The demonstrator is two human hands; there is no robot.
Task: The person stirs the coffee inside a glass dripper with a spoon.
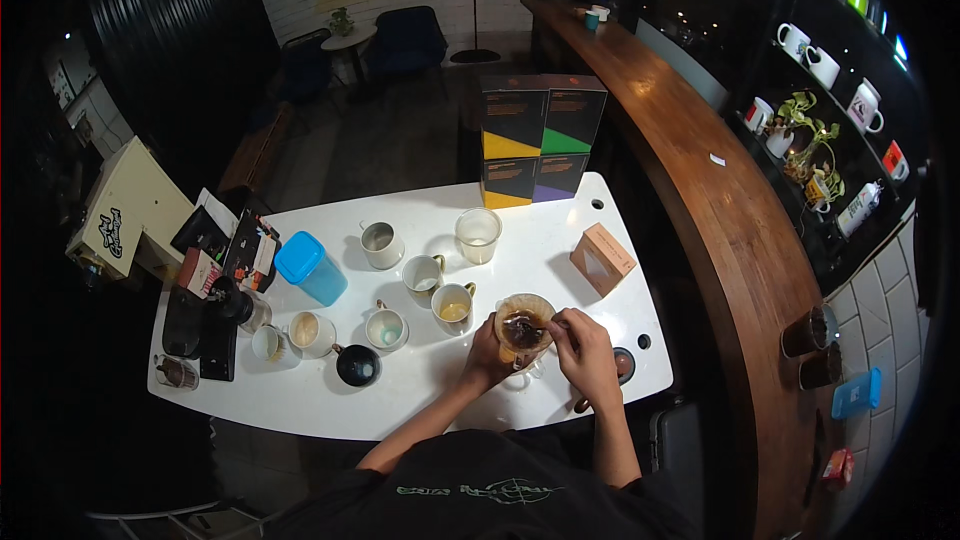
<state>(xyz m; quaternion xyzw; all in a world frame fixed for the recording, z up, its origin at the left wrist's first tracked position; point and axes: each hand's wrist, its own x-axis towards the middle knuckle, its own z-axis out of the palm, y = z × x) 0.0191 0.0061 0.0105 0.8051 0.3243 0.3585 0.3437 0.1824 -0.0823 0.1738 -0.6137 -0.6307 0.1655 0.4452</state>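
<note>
My left hand (489,351) holds the side of a coffee dripper (525,324), whose paper filter has dark wet coffee in it. My right hand (583,349) pinches a thin utensil, likely a spoon, that dips into the coffee from the right. A clear glass vessel (525,379) shows partly below the dripper. Beside my right hand sits a dark round item with a brown centre (622,365), partly hidden. Left of the dripper are a mug with yellowish contents (452,309) and another mug (424,274). A clear cup (478,235) stands beyond them.
More mugs, one a black mug (358,366), and a blue lidded container (311,268) occupy the left of the white table (300,416). A small cardboard box (602,259) and stacked dark boxes (536,142) stand farther back. A curved wooden counter (720,217) runs along the right.
</note>
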